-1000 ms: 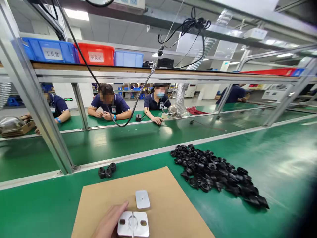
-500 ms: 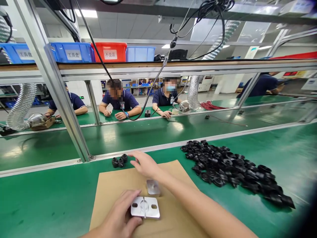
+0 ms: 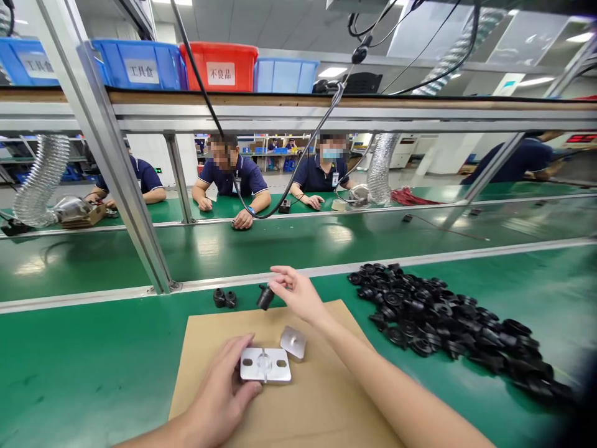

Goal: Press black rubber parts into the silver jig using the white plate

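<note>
My left hand (image 3: 224,389) is closed on the left end of a silver metal block (image 3: 265,372), which has two slots and a round recess crossed by a groove. A smaller square metal block (image 3: 293,343) with a pin on top lies touching or close behind it. Above the cardboard's far edge, my right hand (image 3: 296,292) pinches a black rubber sleeve (image 3: 265,297) between thumb and fingers. Two similar black rubber parts (image 3: 225,298) stand to its left on the green bench.
A brown cardboard sheet (image 3: 209,336) lies under the blocks. To the right spreads a heap of black rubber parts (image 3: 429,311). A metal post (image 3: 112,162) rises at left. Cables (image 3: 317,130) hang ahead, and co-workers (image 3: 233,177) sit across the conveyor.
My right hand has picked up one of the three black rubber parts and moved right with it. The small metal block has turned. The view has shifted.
</note>
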`<state>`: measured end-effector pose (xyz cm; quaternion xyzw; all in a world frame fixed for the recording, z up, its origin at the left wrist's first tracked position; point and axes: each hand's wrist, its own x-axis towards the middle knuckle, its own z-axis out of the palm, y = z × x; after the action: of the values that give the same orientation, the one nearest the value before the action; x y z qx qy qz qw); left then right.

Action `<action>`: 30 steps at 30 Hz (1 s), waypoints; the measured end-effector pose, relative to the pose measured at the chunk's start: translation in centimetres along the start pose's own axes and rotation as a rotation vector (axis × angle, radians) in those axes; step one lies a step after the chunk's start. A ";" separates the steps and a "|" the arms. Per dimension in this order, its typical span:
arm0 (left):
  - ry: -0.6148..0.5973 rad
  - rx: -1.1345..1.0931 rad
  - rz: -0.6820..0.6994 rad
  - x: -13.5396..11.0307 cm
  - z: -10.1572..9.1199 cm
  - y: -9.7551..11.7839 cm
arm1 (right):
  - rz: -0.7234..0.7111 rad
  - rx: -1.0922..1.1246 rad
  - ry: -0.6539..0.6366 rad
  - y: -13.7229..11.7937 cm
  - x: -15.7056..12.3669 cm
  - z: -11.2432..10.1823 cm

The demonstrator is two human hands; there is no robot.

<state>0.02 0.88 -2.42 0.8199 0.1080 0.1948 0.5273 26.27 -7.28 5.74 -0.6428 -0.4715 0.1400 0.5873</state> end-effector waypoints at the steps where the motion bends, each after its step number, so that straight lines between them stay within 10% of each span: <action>1: -0.003 -0.002 -0.008 0.0 0.0 0.0 | 0.019 0.022 -0.011 -0.4 -1.1 -0.5; 10: -0.039 -0.041 -0.056 0.0 -0.7 1.2 | 0.089 0.078 0.057 -1.9 -6.8 0.4; 30: -0.048 -0.124 -0.084 0.0 -1.2 1.9 | -0.294 -0.326 0.081 -3.2 -8.5 4.3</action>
<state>-0.56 1.06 -0.31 0.7849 0.1173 0.1591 0.5873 17.31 -11.59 4.21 -0.6588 -0.5523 -0.0512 0.5083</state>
